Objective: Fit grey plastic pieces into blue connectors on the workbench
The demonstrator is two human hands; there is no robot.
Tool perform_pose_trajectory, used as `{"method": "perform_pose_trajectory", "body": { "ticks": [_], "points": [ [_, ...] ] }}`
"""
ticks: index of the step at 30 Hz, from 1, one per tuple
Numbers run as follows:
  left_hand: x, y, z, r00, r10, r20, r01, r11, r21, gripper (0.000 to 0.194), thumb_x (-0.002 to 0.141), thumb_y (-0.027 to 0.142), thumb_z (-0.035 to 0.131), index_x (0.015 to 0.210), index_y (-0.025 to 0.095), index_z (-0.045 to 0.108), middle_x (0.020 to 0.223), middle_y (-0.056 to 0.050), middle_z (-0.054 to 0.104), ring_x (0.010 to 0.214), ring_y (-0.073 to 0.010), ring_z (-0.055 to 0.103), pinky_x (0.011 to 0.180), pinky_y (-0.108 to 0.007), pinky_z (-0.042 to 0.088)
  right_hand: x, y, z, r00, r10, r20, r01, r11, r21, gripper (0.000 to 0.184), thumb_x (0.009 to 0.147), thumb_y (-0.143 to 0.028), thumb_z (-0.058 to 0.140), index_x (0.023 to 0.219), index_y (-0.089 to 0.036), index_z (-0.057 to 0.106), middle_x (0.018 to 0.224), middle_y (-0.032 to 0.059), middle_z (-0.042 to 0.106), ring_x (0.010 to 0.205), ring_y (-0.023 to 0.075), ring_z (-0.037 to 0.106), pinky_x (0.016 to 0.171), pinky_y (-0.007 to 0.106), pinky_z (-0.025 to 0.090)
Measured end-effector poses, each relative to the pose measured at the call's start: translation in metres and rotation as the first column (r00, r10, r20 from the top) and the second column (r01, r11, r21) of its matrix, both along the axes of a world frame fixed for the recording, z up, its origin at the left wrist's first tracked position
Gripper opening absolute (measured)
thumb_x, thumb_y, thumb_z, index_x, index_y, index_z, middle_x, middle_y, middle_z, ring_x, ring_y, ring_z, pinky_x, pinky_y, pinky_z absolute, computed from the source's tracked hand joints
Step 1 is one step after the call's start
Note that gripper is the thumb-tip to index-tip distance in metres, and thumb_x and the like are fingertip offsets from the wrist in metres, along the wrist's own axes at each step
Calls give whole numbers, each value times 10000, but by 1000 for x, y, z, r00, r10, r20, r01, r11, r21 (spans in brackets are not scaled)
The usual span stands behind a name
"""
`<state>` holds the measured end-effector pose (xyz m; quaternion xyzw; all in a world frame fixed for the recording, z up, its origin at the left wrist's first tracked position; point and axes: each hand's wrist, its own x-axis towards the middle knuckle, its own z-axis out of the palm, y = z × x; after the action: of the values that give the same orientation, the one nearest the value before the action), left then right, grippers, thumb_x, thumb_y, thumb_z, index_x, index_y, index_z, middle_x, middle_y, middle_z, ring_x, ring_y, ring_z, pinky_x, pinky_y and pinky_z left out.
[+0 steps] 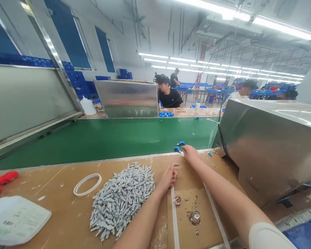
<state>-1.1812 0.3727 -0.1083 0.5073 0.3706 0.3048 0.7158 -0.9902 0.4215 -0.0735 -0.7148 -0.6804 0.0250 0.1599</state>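
My right hand (190,153) reaches to the near edge of the green belt, its fingers pinched together at the pale tip of a small blue plastic piece (177,149). Just beyond lies a second blue piece (180,143) on the belt. My left hand (169,176) hovers over the cardboard-covered bench, index finger stretched out and the others loosely curled, with nothing visible in it. Left of that hand spreads a large heap of small grey plastic pieces (124,200). A small round cup (178,199) sits below it, near a shiny metal dome (195,217).
A roll of tape (87,184), a white jug (18,219) and red parts (2,181) lie to the left. One blue piece (209,154) and a thin stick (210,162) are right of my hand. A metal housing (269,148) bounds the right. Across the belt (119,135) sits a co-worker (169,97).
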Motion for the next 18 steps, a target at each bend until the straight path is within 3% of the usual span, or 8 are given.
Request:
{"method": "perform_pose_trajectory", "body": {
  "ticks": [5, 9, 11, 13, 15, 17, 18],
  "points": [
    [3, 0, 0, 1000, -8, -22, 9, 999, 45, 780, 782, 867, 500, 1179, 197, 551, 656, 87, 387, 442, -44, 183, 431, -167, 82, -12, -5, 10, 987, 116, -111, -121, 992, -43, 235, 965, -102, 575, 1098, -172, 756, 1166, 92, 734, 1126, 222, 657, 954, 254, 475],
    [1, -4, 1, 999, 11, -48, -8, 998, 65, 807, 707, 871, 596, 1137, 188, 595, 651, 79, 399, 445, -43, 196, 428, -164, 81, -15, 0, 32, 974, 71, -213, -70, 997, 11, 303, 933, -21, 567, 1176, -118, 719, 1241, 127, 721, 1161, 228, 670, 1008, 304, 497],
    [-1, -4, 4, 1000, 26, -18, -25, 999, 31, 797, 690, 844, 647, 1155, 198, 615, 651, 71, 416, 446, -47, 214, 423, -164, 88, -14, -14, 39, 960, 56, -276, -38, 997, 69, 336, 938, -23, 574, 1227, -136, 702, 1315, 110, 697, 1232, 210, 643, 1051, 283, 481],
    [-2, -3, 10, 998, 53, 14, -53, 999, -10, 803, 658, 825, 694, 1174, 213, 636, 650, 63, 439, 446, -53, 233, 411, -164, 112, -11, -50, 40, 943, 62, -325, -20, 991, 132, 346, 964, -61, 579, 1278, -166, 679, 1385, 78, 662, 1294, 176, 604, 1089, 251, 453],
    [-1, -3, 17, 994, 102, 31, -100, 994, -45, 806, 626, 820, 718, 1170, 227, 659, 645, 53, 456, 446, -64, 263, 398, -172, 158, -5, -108, 37, 923, 148, -355, -69, 972, 225, 338, 982, -148, 612, 1309, -218, 658, 1364, 25, 677, 1267, 142, 616, 1077, 219, 456],
    [0, -4, 25, 986, 161, 37, -159, 985, -70, 801, 589, 826, 725, 1126, 233, 682, 631, 42, 460, 449, -82, 285, 389, -191, 203, 10, -183, 33, 850, 410, -330, -213, 842, 495, 285, 985, -299, 641, 1253, -212, 680, 1186, 52, 745, 1094, 187, 693, 976, 274, 528],
    [0, -5, 30, 981, 192, 32, -189, 978, -84, 802, 560, 835, 725, 1087, 232, 691, 621, 36, 457, 453, -94, 295, 385, -203, 222, 24, -222, 32, 837, 466, -287, -210, 758, 618, 236, 994, -336, 616, 1173, -212, 706, 1023, 49, 764, 924, 181, 714, 856, 270, 556]
  ]
}}
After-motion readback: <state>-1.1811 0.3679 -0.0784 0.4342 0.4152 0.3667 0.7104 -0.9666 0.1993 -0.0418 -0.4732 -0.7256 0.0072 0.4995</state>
